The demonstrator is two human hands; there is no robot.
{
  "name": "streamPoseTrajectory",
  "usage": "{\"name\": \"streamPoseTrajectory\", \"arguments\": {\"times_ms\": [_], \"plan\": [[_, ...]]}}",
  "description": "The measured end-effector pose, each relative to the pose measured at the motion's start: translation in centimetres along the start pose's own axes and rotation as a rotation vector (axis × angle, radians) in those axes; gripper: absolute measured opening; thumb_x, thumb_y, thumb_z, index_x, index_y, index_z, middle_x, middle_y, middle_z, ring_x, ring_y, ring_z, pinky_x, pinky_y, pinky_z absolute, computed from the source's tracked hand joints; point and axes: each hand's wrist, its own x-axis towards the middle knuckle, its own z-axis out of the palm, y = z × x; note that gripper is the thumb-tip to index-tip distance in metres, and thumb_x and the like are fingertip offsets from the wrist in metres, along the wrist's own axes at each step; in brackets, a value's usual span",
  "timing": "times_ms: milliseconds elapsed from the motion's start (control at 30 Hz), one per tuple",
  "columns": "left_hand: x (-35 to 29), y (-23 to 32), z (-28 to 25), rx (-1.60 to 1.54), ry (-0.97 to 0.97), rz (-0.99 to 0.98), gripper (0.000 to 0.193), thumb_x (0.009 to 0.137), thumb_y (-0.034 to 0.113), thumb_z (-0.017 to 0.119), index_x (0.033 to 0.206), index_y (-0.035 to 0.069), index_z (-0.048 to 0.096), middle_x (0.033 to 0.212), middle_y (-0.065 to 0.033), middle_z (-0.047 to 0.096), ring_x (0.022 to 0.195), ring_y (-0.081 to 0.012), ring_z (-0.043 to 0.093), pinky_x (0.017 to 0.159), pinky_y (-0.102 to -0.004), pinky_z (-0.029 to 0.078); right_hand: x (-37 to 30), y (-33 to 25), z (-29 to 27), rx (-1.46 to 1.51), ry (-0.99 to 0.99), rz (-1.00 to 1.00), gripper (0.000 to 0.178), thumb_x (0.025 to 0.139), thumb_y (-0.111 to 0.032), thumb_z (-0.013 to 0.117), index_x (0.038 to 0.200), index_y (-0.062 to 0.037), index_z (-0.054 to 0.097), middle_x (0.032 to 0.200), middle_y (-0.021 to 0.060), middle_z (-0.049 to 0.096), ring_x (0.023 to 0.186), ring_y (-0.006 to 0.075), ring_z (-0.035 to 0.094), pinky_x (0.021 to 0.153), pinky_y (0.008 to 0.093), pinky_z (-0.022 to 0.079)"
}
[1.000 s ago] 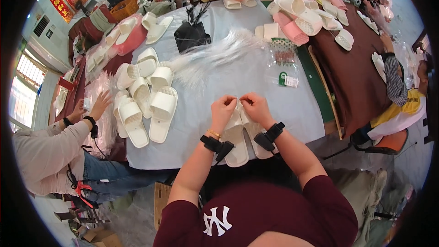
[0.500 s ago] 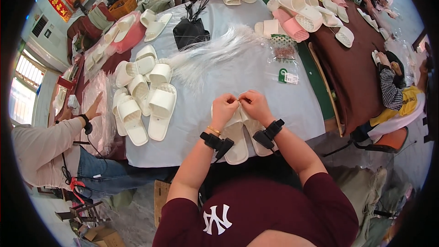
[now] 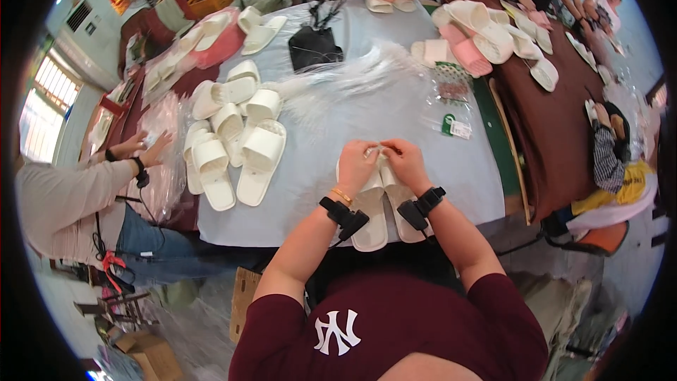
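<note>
A pair of white slippers (image 3: 370,222) lies side by side at the table's near edge, toes away from my body. Over their far ends, my left hand (image 3: 357,160) and my right hand (image 3: 407,160) meet with fingertips pinched together. Whatever the fingers hold is too small to make out, and the hands hide part of the slippers' straps. Beyond them, a loose bundle of thin, clear-white strands (image 3: 367,70) spreads across the table. To the left is a heap of several white slippers (image 3: 261,162).
A black bag (image 3: 315,48) sits at the far middle of the cloth-covered table (image 3: 317,197). Clear packaging with a green-and-white tag (image 3: 457,127) lies to the right. White and pink slippers (image 3: 469,53) are piled far right. Co-workers handle things at the left, far and right sides.
The whole view has shifted slightly, so table items appear further right. My hands stay pinched together over the slippers. The co-worker at left now has both hands together over the clear plastic.
</note>
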Motion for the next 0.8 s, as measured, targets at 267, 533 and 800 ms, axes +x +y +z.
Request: {"name": "streamPoseTrajectory", "arguments": {"times_ms": [267,533,800], "plan": [[-5.9,4.8,-5.2,0.119,-0.227,0.044,0.017,0.085,0.022,0.064,0.087,0.005,0.066,0.077,-0.0135,0.064,0.068,-0.0305,0.061,0.061,-0.0403,0.049,1.1,4.1,-4.8,0.301,0.221,0.141,0.022,0.093,-0.013,0.056,0.107,0.0014,0.065,0.094,0.0058,0.067,0.084,0.0119,0.061,0.075,0.0256,0.048],[-8.1,5.0,-5.6,0.367,-0.453,-0.132,0.044,0.084,0.047,0.061,0.08,0.003,0.063,0.068,-0.017,0.063,0.062,-0.034,0.064,0.056,-0.0435,0.051,-2.3,2.7,-1.8,0.413,0.077,0.268,0.02,0.095,-0.014,0.054,0.104,0.0014,0.062,0.091,0.0043,0.065,0.083,0.0102,0.058,0.075,0.0232,0.046],[-7.1,2.3,-6.8,0.39,-0.381,-0.241,0.019,0.076,0.02,0.054,0.079,0.003,0.062,0.072,-0.0197,0.064,0.071,-0.0379,0.064,0.065,-0.0484,0.05,-4.5,1.9,-1.9,0.459,0.079,0.279,0.021,0.095,-0.014,0.053,0.107,0.0012,0.062,0.093,0.0062,0.066,0.085,0.0125,0.059,0.08,0.026,0.046]]}}
